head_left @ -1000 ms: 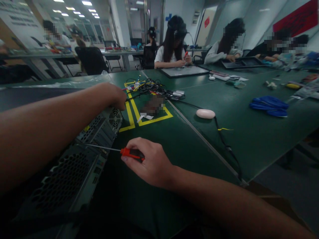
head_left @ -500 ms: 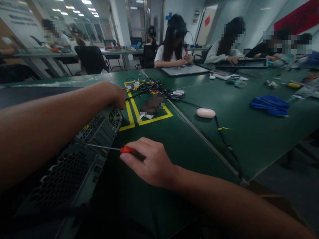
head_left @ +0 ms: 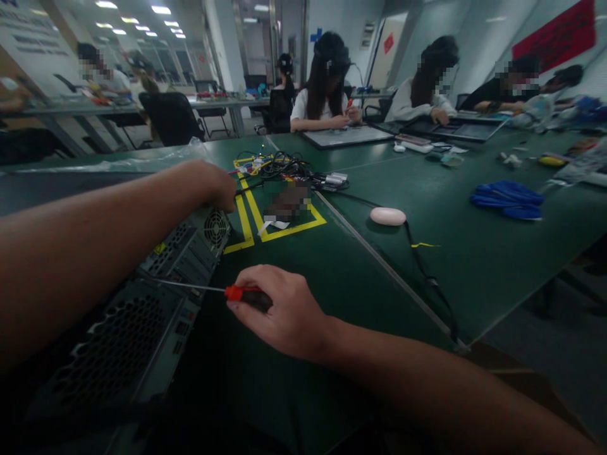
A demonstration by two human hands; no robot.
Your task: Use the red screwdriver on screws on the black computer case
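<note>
A computer case (head_left: 142, 309) lies on its side on the green table (head_left: 332, 272), its rear panel with a round fan grille facing me. My right hand (head_left: 279, 313) is closed round a screwdriver (head_left: 237, 292) with a red and black handle; its thin shaft points left and its tip meets the rear panel. My left hand (head_left: 213, 183) rests closed over the far top corner of the case, above the fan grille. Its fingers curl over the edge and are partly hidden.
Yellow tape (head_left: 265, 221) marks squares beyond the case, with a tangle of cables (head_left: 284, 167) on them. A pink oval device (head_left: 387, 216) with a black cord and blue gloves (head_left: 507, 199) lie to the right. Several people sit working at the far side.
The view has shifted slightly. My right hand with the screwdriver has barely moved against the rear panel; my left hand stays on the case.
</note>
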